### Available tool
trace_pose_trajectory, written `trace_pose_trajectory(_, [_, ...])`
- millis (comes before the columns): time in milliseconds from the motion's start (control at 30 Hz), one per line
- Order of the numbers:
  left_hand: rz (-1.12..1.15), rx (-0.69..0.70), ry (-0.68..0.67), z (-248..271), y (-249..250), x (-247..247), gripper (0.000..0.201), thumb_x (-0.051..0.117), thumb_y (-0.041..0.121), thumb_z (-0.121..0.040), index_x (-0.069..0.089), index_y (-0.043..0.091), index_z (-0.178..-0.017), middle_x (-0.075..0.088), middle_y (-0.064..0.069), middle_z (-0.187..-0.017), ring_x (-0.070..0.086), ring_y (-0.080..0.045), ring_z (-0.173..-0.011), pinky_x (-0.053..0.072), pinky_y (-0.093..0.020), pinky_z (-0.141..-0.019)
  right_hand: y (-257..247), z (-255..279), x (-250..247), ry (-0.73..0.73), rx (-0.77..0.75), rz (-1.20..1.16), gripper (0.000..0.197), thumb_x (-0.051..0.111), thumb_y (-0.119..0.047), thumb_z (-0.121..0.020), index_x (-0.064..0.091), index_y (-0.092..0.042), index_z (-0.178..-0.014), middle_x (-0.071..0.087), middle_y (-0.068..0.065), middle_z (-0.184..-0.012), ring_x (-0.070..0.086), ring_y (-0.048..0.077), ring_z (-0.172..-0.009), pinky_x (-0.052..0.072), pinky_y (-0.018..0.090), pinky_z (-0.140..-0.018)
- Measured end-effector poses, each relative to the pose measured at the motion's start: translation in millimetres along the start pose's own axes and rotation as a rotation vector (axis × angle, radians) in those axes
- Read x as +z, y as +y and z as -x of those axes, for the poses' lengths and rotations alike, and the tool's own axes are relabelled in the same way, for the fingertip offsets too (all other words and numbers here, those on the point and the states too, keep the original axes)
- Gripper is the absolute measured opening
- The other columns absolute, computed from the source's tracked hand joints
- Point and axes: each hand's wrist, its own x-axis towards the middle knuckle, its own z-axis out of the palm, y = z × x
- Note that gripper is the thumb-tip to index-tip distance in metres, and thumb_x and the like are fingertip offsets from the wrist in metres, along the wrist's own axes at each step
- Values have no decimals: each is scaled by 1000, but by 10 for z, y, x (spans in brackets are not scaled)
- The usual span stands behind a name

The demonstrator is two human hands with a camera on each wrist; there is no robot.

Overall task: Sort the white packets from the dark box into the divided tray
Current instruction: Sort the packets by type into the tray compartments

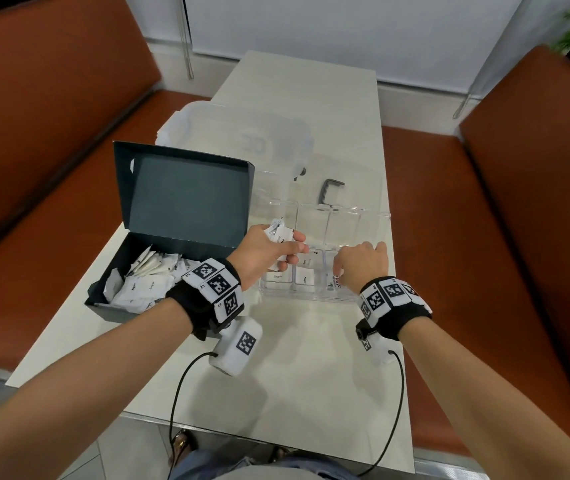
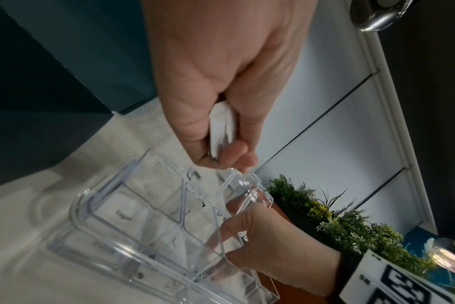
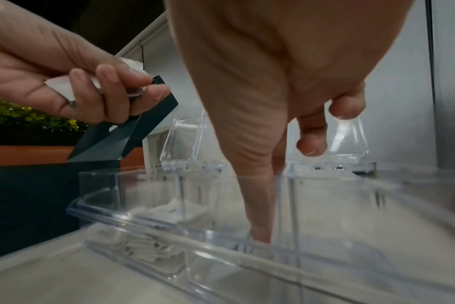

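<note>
- While the left hand (image 1: pixel 269 252) hovers over the left end of the divided tray (image 1: pixel 359 216), its grip is clamped on a small bunch of white packets (image 1: pixel 280 233), thumb on one side and curled fingers on the other; I'd say it carries several at once so that the other hand can deal them out without going back to the box.
- In the left wrist view the bunch (image 2: pixel 222 127) shows as folded white edges squeezed between thumb and fingers, directly above the tray.
- On the person's right, the right hand (image 1: pixel 363 263) reaches down into a near compartment of the tray; the right wrist view shows two fingers (image 3: pixel 260 209) straight and together, tips at the floor of the cell, the rest loosely bent. They seem to be setting down or pressing flat a packet, though I cannot make out one under the fingertips, so whether this grip holds anything I cannot tell.
- Two near cells already hold packets, one marked Sugar (image 1: pixel 278 276) and a second one (image 1: pixel 306 279) beside it, which suggests one kind per compartment.
- Left of the tray and close beside it, the dark box (image 1: pixel 138 299) stands with its lid propped open, keeping the reach short; a heap of packets (image 1: pixel 148 278) remains inside, so much sorting is left.
- Both sit on the pale desk (image 1: pixel 311 358), the tray's clear lid flaps (image 3: pixel 182 139) standing open at the far side.
</note>
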Motion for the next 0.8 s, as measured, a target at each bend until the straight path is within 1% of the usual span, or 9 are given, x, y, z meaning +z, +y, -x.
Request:
trace_pose_trajectory(133, [-6, 2, -10, 5, 6, -2, 13, 72, 0, -84, 67, 5, -95, 73, -14, -90, 57, -14, -58, 45, -21, -50, -24, -8, 24, -40, -20, 41, 29, 62, -31, -88, 60, -36, -117, 64, -6, -113, 49, 21, -115, 26, 43, -102])
trace_pose_trajectory(200, [-2, 2, -11, 10, 11, -11, 13, 71, 0, -84, 66, 5, -95, 73, -15, -91, 57, -14, -57, 45, -20, -50, -32, -14, 32, -47, -17, 47, 29, 61, -34, -88, 61, -37, -117, 64, -6, -114, 48, 21, -115, 25, 43, -102])
trace_pose_trajectory(333, [8, 5, -8, 21, 5, -43, 13, 71, -1, -84, 66, 4, -95, 72, -20, -97, 58, -13, -56, 45, -19, -49, -13, -26, 12, -53, -2, 52, 25, 61, -42, -88, 65, -35, -111, 65, -5, -110, 49, 20, -113, 26, 43, -100])
trace_pose_trajectory(433, [5, 2, -3, 25, -1, -59, 13, 71, -1, -84, 66, 4, -95, 71, -22, -100, 58, -13, -56, 45, -20, -49, 7, -18, 13, -42, 10, 57, 21, 61, -40, -86, 67, -33, -105, 66, -6, -105, 49, 19, -110, 27, 43, -98])
trace_pose_trajectory(533, [6, 1, -1, 21, -2, -68, 12, 71, -1, -84, 66, 4, -94, 72, -20, -98, 58, -13, -56, 45, -20, -49, 3, -9, 37, -42, -6, 51, 19, 62, -39, -85, 66, -33, -103, 66, -8, -102, 51, 19, -107, 27, 42, -96])
trace_pose_trajectory(667, [12, 0, -6, 17, 5, -62, 13, 71, -2, -84, 66, 4, -94, 71, -17, -93, 57, -13, -56, 44, -19, -48, 8, -25, 52, -32, -40, 11, 13, 63, -43, -84, 67, -38, -96, 66, -11, -96, 51, 18, -102, 26, 42, -92])
trace_pose_trajectory(800, [3, -6, -8, 15, 0, -47, 14, 71, -1, -84, 66, 4, -96, 71, -17, -94, 57, -14, -58, 44, -20, -49, -1, -20, 44, -32, -59, -9, 12, 63, -49, -82, 66, -41, -90, 66, -13, -94, 51, 18, -100, 26, 44, -94])
